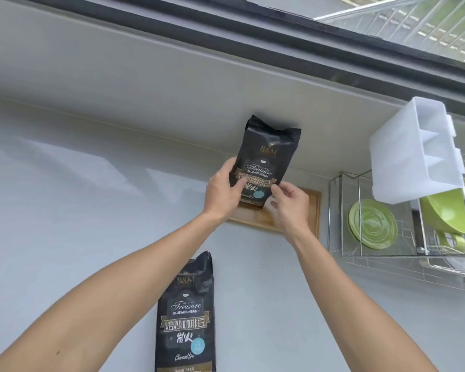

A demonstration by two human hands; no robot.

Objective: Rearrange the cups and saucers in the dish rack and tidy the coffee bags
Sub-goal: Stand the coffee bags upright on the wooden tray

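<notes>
Gripping upright coffee bag (269,162): left hand (223,191), right hand (289,202); dish rack (341,210) beside.

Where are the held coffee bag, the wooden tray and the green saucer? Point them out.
held coffee bag (269,154), head view, on its upper front panel.
wooden tray (261,218), head view, on its near rim strip.
green saucer (372,224), head view, on its ringed face.

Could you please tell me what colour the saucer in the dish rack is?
Lime green saucer, seen in the head view.
</notes>
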